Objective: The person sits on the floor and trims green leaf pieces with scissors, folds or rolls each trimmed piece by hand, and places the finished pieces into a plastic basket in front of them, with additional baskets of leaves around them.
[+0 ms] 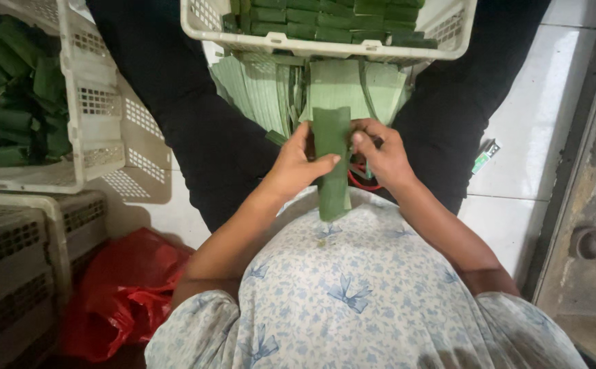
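- The white plastic crate (325, 46) at 12 o'clock is cut off by the top edge; only its near rim and a few rows of green wrapped parcels (325, 17) show.
- A second white crate (93, 116) at 10 o'clock, also full of green parcels, runs out of view on the left.
- A red band (363, 179) is mostly hidden behind the right hand (380, 157); what it is cannot be told.
- The floor is white tile (537, 123), with a red plastic bag (123, 294) at 8 o'clock.
- A stack of flat banana leaf sheets (339, 85) lies on the lap under the crate rim.
- The leaf-wrapped roll (330, 164), dark green and upright, stands at centre, pinched between both hands: left hand (296, 164) with thumb across its front, right fingers curled on its upper edge.
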The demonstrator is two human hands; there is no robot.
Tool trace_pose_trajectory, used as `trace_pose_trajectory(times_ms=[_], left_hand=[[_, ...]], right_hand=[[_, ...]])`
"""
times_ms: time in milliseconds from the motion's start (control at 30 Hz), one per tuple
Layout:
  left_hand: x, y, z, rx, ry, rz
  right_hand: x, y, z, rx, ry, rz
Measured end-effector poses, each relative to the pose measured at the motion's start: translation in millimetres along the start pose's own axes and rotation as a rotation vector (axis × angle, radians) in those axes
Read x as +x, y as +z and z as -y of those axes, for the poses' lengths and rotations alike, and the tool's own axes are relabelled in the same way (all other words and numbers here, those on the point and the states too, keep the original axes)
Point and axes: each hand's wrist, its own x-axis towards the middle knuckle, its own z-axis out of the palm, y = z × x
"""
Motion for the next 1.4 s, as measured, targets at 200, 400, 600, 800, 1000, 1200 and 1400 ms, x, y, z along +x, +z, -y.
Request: trace_pose_trajectory(times_ms=[200, 400, 600, 800, 1000, 1200, 1400], left_hand=[[22, -12, 43, 0.108, 0.017, -0.042], [40, -26, 66, -0.122, -0.081, -0.111], [7, -17, 53, 0.284, 0.422, -0.067], [1, -11, 34, 0.468, 0.475, -0.085], [12, -23, 56, 0.330, 0.361, 0.020], [27, -54, 93, -0.266, -0.095, 0.144], [24, -38, 92, -0.354, -0.182, 0.122]], right_hand=[[17, 16, 26, -0.015, 0.266, 0.042], [19, 23, 12, -0.016, 0.257, -0.028], [3, 25, -4, -0.062, 0.170, -0.121], [-25, 34, 20, -0.354, 0.050, -0.041], [-16, 33, 31, -0.533, -0.119, -0.093], [-14, 18, 26, -0.459, -0.233, -0.007], [-14, 21, 26, -0.461, -0.230, 0.023]])
